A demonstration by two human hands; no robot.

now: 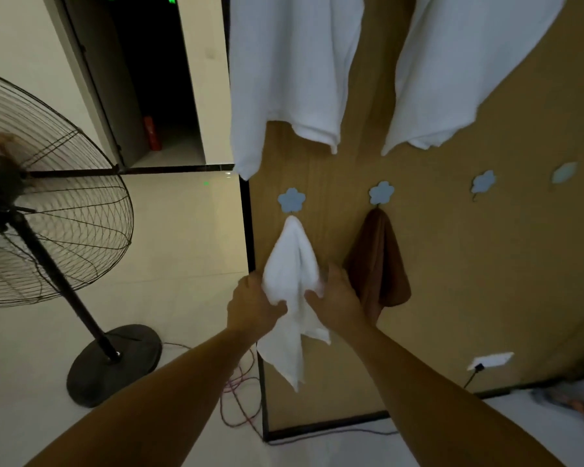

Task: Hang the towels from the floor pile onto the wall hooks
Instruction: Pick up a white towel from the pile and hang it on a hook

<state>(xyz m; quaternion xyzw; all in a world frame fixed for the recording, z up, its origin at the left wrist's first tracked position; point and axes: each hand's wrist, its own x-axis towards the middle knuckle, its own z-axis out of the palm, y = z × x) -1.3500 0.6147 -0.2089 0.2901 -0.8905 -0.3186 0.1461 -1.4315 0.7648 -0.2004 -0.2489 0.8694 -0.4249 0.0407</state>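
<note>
Hanging from the leftmost hook (291,199), the white towel (292,264) was pinched at its lower folds by the left hand (254,306) and right hand (335,298), both closed on cloth. Smoothing downward gently, never tugging outward, should keep it hooked beside the brown towel (378,261).

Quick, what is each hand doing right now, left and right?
Left hand: closed, gripping the white towel that hangs from the leftmost flower hook.
Right hand: on the same white towel; fingers curled into it, a full grip cannot be told.
</note>
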